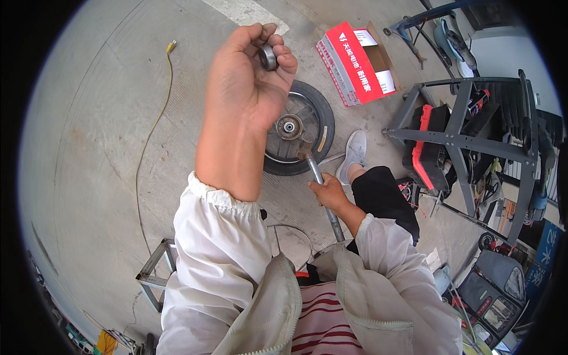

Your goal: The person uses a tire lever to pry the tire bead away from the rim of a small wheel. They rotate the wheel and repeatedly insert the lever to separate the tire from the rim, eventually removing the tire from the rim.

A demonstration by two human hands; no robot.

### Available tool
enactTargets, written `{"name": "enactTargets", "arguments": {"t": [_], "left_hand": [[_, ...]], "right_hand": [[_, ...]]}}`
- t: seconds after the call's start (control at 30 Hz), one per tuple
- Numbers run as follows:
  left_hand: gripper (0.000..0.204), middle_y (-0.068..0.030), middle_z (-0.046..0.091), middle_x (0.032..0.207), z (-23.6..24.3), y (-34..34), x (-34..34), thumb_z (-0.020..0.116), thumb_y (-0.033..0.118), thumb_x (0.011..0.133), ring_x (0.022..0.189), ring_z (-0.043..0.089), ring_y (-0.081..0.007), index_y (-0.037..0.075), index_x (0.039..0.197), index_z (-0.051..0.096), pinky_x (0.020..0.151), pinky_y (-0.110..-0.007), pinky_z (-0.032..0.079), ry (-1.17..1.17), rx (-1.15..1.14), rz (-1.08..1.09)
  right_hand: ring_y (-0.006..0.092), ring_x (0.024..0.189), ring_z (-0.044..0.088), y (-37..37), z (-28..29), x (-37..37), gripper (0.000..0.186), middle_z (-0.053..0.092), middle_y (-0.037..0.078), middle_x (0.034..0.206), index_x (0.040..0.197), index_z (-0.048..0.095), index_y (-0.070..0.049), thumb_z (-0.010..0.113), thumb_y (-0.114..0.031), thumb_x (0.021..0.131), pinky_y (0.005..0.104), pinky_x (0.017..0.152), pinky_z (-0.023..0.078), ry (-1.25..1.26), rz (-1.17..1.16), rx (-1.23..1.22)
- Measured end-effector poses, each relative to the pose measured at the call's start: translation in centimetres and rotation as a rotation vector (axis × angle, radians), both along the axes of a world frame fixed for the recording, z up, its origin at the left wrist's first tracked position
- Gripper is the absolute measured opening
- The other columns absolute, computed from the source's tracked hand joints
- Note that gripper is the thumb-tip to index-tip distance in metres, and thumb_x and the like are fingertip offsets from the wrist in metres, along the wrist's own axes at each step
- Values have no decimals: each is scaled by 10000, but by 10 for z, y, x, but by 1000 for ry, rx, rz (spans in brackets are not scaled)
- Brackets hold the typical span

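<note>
My left hand (248, 83) is raised with the palm turned up, its fingers curled around a small ring-shaped metal bearing (268, 57). Below and right of that hand a wheel with a black tyre (327, 112) lies flat on the floor, partly hidden by my hand and wrist. At its centre shows a round hub (289, 126). My right hand (330, 193) is closed on the metal handle of a hammer (315, 168). The hammer's rusty head appears over the wheel's near right side; I cannot tell whether it touches.
A red cardboard box (354, 65) stands open beyond the wheel. To the right is a grey metal frame (455, 139) with a black-and-red case (427, 148) by it. A yellow cord (155, 127) runs along the floor at left. A metal frame stool (155, 273) stands near left.
</note>
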State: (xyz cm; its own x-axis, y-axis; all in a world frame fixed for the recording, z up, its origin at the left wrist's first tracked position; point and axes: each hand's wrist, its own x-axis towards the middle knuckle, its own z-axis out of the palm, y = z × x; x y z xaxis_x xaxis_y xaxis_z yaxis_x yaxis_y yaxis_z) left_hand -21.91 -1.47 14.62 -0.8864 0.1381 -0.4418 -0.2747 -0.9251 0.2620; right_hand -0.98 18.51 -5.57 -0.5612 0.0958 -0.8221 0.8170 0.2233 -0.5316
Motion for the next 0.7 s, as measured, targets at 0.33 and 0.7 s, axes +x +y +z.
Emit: {"name": "enactTargets", "arguments": {"t": [0.33, 0.7], "left_hand": [[105, -105, 426, 799, 15, -118, -17, 437, 5, 919, 720, 444, -183, -83, 966, 470, 648, -298, 429, 227, 290, 384], [94, -98, 424, 802, -11, -155, -5, 440, 6, 920, 695, 406, -179, -72, 963, 472, 649, -317, 411, 162, 183, 444]], "right_hand": [[193, 523, 528, -30, -87, -27, 379, 553, 93, 569, 708, 556, -1, 634, -323, 893, 357, 535, 431, 219, 21, 317], [145, 408, 453, -35, -131, -46, 295, 473, 20, 550, 790, 513, -66, 655, -308, 879, 326, 359, 356, -123, -162, 66]]}}
